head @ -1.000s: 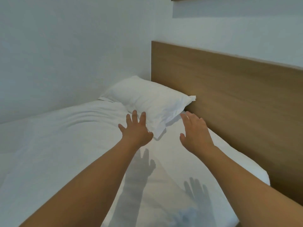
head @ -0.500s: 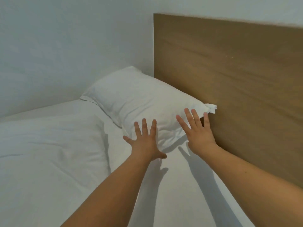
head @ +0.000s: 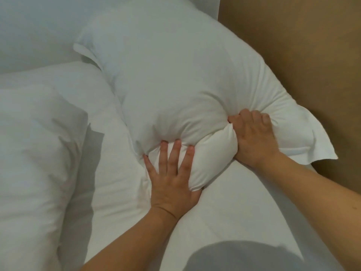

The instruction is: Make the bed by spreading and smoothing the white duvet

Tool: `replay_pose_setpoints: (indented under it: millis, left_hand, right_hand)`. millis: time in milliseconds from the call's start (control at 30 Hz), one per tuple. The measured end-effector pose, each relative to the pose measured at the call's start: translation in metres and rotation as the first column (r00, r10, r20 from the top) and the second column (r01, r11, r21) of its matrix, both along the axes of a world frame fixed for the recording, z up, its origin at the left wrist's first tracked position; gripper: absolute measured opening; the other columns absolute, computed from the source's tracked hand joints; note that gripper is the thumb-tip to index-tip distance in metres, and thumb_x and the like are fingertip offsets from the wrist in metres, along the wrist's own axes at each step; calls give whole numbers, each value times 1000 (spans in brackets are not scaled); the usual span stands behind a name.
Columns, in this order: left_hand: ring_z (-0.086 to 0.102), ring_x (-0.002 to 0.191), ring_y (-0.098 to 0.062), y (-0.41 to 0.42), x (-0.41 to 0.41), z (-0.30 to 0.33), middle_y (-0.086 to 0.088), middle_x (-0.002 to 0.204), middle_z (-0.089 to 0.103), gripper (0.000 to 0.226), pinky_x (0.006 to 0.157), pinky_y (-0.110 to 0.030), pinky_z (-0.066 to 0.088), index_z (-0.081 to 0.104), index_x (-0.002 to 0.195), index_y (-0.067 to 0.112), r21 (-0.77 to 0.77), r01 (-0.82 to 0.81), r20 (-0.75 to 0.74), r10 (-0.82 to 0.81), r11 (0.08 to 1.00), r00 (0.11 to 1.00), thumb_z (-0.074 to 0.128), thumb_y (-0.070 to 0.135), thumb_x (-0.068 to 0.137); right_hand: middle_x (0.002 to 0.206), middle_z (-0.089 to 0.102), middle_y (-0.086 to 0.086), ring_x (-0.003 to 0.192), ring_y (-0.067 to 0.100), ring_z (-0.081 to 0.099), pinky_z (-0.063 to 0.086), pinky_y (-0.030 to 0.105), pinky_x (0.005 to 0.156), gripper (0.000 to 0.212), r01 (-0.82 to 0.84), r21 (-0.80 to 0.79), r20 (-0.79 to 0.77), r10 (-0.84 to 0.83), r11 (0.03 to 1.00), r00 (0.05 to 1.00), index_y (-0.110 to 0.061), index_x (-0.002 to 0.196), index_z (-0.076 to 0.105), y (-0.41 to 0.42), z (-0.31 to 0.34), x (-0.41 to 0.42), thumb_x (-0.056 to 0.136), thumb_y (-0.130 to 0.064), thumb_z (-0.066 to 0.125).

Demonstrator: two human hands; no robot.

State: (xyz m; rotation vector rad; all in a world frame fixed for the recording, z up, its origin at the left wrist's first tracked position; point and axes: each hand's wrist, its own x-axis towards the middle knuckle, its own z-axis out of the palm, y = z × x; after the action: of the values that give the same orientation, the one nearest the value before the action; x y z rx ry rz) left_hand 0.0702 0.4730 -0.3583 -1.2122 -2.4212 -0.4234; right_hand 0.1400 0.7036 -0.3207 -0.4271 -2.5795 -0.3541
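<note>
Gripping the pillow's [head: 175, 79] near edge, left hand [head: 172, 184] clamped round the bulge, right hand [head: 254, 137] clenched into fabric, probably to lift it clear of the duvet [head: 39, 137].

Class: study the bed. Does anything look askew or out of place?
Yes. The pillow lies askew to the headboard, its near edge bunched by the left hand and right hand; the duvet sits rumpled aside.

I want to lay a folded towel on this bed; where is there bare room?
Bare sheet lies between the two forearms, below the pillow. A narrower strip runs between the duvet and left hand. Around the pillow's near edge it is crowded: both hands, right hand gripping.
</note>
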Motion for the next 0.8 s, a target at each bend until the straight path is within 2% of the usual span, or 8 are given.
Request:
replay_pose_setpoints:
  millis: [233, 300, 367, 500, 600, 633, 700, 800]
  left_hand:
    - [23, 145, -39, -6, -2, -9, -11, 152, 33, 86, 108, -73, 11, 32, 145, 20, 34, 18, -24, -17, 999, 1000, 63, 51, 72]
    - [27, 142, -40, -7, -1, -8, -13, 149, 38, 81, 107, -72, 14, 35, 142, 20, 72, 25, 26, -27, 997, 999, 60, 48, 70]
    - [34, 138, -42, -9, 1, 9, -15, 145, 43, 74, 105, -71, 21, 41, 136, 18, 82, 20, 80, -26, 996, 996, 58, 45, 69]
    - [50, 110, -38, -35, 24, 61, -10, 118, 51, 58, 83, -52, 46, 47, 112, 17, 97, -131, 359, 88, 987, 929, 67, 44, 66]
    - [57, 89, -27, -83, 57, 114, 3, 91, 59, 26, 65, -31, 43, 54, 95, 23, 85, -205, 558, 124, 975, 820, 64, 39, 78]
    - [59, 79, -24, -99, 65, 131, 6, 80, 60, 11, 60, -28, 40, 54, 84, 24, 105, -154, 566, 69, 982, 821, 59, 34, 82]
    - [60, 68, -24, -128, 73, 175, 4, 71, 62, 12, 56, -28, 36, 54, 74, 21, 90, 0, 481, -43, 996, 876, 53, 28, 85]
    - [64, 75, -32, -152, 63, 257, -5, 81, 69, 15, 59, -30, 40, 58, 77, 17, 48, 110, 243, -118, 993, 963, 55, 30, 84]
  right_hand:
    - [84, 54, 10, 73, 28, 51, 31, 39, 72, 50, 173, -71, 232, -152, 982, 961, -17, 96, 50, -27, 26, -6, 55, -24, 78]
    - [93, 59, 7, 84, 29, 56, 37, 40, 80, 43, 262, -63, 340, -226, 963, 913, -20, 106, 53, -45, 53, -3, 69, -28, 74]
    - [107, 60, 5, 99, 28, 57, 35, 38, 83, 30, 274, -94, 412, -213, 957, 886, -21, 120, 49, -67, 87, 10, 90, -23, 56]
    - [101, 63, 4, 94, 27, 62, 30, 32, 71, 20, 214, -120, 433, -143, 969, 890, -17, 111, 53, -143, 154, 62, 92, -11, 49]
    - [99, 65, 5, 91, 29, 65, 34, 31, 67, 15, 278, -230, 420, -163, 933, 893, -17, 105, 56, -199, 178, 109, 92, -13, 49]
    - [98, 66, 5, 89, 29, 65, 35, 31, 66, 14, 302, -247, 414, -181, 921, 892, -17, 104, 55, -211, 184, 125, 92, -14, 49]
    - [98, 66, 4, 88, 28, 66, 36, 30, 64, 15, 343, -274, 369, -231, 898, 900, -19, 104, 53, -226, 206, 152, 91, -15, 47]
    - [91, 63, 1, 85, 30, 64, 35, 30, 61, 13, 353, -302, 196, -304, 886, 932, -21, 100, 52, -252, 260, 167, 88, -18, 47]
